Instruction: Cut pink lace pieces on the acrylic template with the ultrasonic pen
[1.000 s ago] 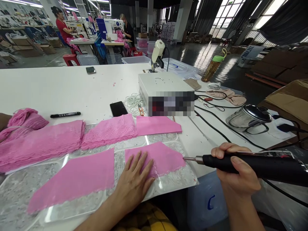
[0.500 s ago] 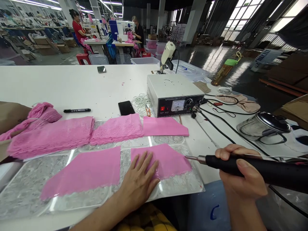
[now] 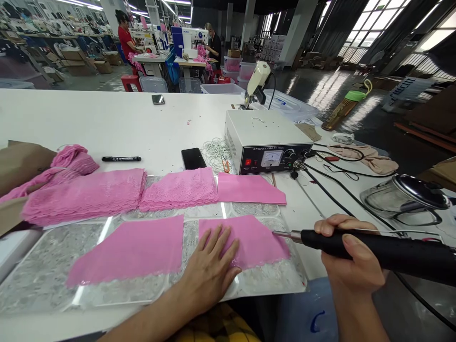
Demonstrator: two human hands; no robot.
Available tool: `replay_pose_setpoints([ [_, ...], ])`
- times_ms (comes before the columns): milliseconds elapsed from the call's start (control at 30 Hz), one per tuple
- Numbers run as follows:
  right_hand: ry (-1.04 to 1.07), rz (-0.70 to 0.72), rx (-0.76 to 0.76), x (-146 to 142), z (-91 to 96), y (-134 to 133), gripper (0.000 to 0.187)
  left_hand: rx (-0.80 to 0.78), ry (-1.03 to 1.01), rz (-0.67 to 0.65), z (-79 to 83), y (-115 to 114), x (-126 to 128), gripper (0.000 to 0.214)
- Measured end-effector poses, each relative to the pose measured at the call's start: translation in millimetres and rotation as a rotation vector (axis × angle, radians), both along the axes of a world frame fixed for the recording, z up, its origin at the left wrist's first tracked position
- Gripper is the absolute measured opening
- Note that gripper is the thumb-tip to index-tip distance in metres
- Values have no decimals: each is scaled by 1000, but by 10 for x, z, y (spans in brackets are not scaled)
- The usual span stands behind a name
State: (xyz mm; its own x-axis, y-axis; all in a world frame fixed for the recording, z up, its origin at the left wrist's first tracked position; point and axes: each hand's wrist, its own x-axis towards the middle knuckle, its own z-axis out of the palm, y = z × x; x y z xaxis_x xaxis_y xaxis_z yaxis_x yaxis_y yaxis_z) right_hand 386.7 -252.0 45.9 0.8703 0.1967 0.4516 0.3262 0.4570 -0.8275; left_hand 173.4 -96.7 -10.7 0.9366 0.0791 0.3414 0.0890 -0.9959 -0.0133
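My left hand (image 3: 212, 263) lies flat with fingers spread on a pink fabric piece (image 3: 249, 237) that has a slanted right edge. My right hand (image 3: 352, 256) is wrapped round a black handheld ultrasonic welding tool (image 3: 384, 251). Its thin metal tip meets the slanted edge of that piece. A second pink fabric piece (image 3: 135, 247) lies flat to the left, on the same clear-covered grey mat (image 3: 117, 297). Behind them are a stack of pink lace (image 3: 85, 192), a smaller lace stack (image 3: 181, 187) and a smooth pink stack (image 3: 249, 187).
A control box (image 3: 269, 137) with a lit red switch stands behind, its cables running right. Around it are a black phone (image 3: 193, 158), white cord (image 3: 213, 152), a marker (image 3: 121, 158) and a glass pot (image 3: 399, 197). Two people work at sewing machines (image 3: 190, 40) beyond the table.
The whole view has shifted slightly, so most things sit further right. Against the fabric, the tool tip has moved a little up and left along the slanted edge. My left hand stays on the piece.
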Motion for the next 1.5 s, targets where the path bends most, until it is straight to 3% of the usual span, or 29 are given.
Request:
replay_pose_setpoints([
  [1067,-25,70,-25,20,-26,303,10,-84,6,12,-4,-35,-13,50],
  [1233,-5,6,14,-23,16,373,14,-87,-19,47,50,1,-94,50],
  [1500,25,110,25,-211,3,646,15,-69,-40,147,64,115,-327,46],
])
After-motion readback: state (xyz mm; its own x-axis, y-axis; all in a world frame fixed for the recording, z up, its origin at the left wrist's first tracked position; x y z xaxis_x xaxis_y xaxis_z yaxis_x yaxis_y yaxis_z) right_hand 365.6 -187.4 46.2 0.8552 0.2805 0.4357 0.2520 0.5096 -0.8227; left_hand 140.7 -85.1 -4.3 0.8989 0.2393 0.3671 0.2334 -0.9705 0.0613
